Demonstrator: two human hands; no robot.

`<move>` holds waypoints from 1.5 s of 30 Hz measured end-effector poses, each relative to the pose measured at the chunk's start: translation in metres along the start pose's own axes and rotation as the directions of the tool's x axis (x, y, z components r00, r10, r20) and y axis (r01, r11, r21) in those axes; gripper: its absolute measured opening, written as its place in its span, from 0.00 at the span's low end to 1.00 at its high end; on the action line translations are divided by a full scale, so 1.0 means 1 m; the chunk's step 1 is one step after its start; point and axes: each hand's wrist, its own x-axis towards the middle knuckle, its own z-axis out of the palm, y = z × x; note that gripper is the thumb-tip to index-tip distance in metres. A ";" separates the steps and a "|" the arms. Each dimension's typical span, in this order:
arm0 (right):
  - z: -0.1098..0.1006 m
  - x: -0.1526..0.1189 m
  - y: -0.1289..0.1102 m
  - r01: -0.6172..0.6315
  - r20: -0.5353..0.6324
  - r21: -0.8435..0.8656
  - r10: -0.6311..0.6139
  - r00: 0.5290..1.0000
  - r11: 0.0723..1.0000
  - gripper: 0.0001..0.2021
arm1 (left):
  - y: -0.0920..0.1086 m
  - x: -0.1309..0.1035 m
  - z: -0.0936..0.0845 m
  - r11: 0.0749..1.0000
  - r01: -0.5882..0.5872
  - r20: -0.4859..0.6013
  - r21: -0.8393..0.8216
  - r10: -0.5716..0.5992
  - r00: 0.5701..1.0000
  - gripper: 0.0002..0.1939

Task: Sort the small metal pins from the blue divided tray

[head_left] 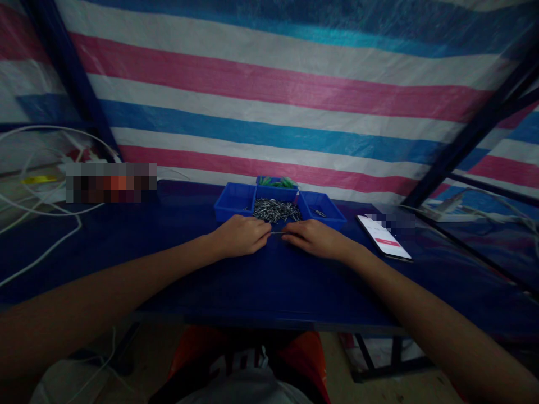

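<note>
Between my two hands runs a thin, straight metal-looking piece [276, 233], too small and dim to name. My left hand [243, 234] pinches its left end, with fingers closed. At the other end, my right hand [312, 237] has its fingertips closed on the same piece. Just beyond the hands lies a loose pile of small silvery metal parts [275, 210]. Around the pile stand three blue bins: a left bin [231, 211], a back bin [278, 193] with green items [275, 182] in it, and a right bin [332, 216] holding a few small dark pieces.
The blue table [261, 286] stretches to both sides, its front edge close to my lap. A lit phone [385, 238] lies to the right. White cables [63, 247] loop over the left end. Behind rises a striped plastic sheet [269, 106] with dark metal posts [467, 143].
</note>
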 end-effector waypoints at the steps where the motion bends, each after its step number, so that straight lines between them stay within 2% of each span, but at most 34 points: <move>1: 0.000 0.000 0.000 0.001 -0.002 0.003 -0.001 1.000 1.000 0.11 | 0.000 0.000 0.000 1.000 -0.003 -0.003 -0.002 0.003 1.000 0.10; 14: 0.000 0.000 -0.002 -0.007 0.018 -0.005 0.007 1.000 1.000 0.11 | -0.001 0.000 0.002 0.999 -0.017 -0.041 0.044 0.019 0.999 0.08; 26: 0.001 -0.001 0.000 -0.011 0.001 -0.017 0.011 1.000 1.000 0.10 | 0.000 0.000 0.000 1.000 -0.008 -0.028 0.012 0.009 1.000 0.10; 30: 0.001 -0.001 -0.001 -0.016 0.004 -0.029 0.016 1.000 0.999 0.10 | 0.000 0.000 -0.001 1.000 -0.016 -0.058 0.009 0.017 0.998 0.10; 34: 0.004 0.000 -0.002 -0.003 0.013 -0.013 0.003 1.000 1.000 0.08 | 0.000 0.000 -0.002 0.995 -0.103 -0.143 -0.013 0.100 0.985 0.12; 39: 0.007 0.000 -0.008 0.054 0.010 -0.009 -0.054 0.998 0.998 0.08 | 0.002 -0.002 -0.003 0.937 -0.350 -0.201 0.004 0.344 0.917 0.13; 45: 0.010 0.001 -0.010 0.078 0.006 0.003 -0.078 0.997 0.997 0.07 | 0.001 -0.003 -0.002 0.921 -0.388 -0.211 -0.035 0.372 0.904 0.13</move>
